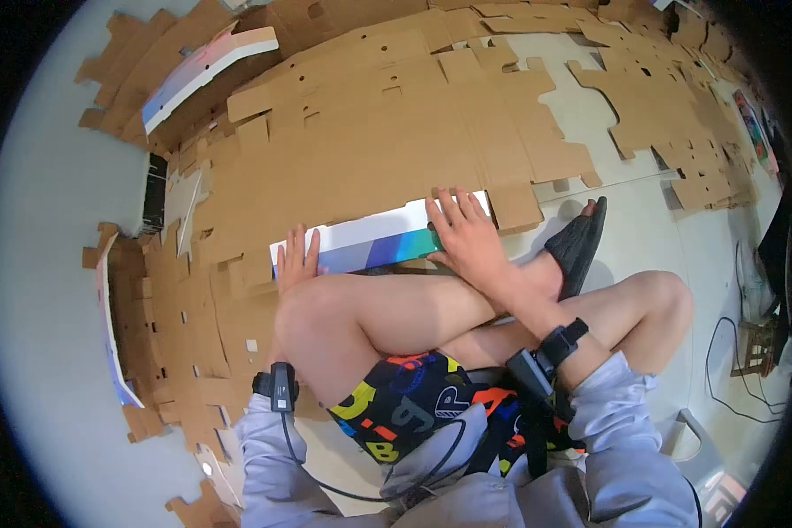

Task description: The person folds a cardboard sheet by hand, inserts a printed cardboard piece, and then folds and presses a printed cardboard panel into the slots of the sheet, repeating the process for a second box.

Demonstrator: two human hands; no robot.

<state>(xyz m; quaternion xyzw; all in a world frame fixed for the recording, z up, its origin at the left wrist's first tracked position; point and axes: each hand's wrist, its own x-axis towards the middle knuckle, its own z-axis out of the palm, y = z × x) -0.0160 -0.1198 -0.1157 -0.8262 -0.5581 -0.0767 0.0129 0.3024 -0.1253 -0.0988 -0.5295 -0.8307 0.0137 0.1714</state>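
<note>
A long printed cardboard strip [370, 239], white along its far side and blue to green along its near side, lies across the brown cardboard in front of my legs. On the strip's left end rests my left hand [299, 260], fingers apart and pointing away from me; my knee hides part of the palm. Near the right end, my right hand [465, 236] lies with fingers spread over the white and green areas. Both hands are on top of the strip.
Flattened brown cardboard sheets [370, 141] cover much of the floor. Another printed strip [207, 70] stands at the upper left, and one more [114, 326] at the left. A black sandal [576, 246] is on my foot. Black cables [717, 352] lie at the right.
</note>
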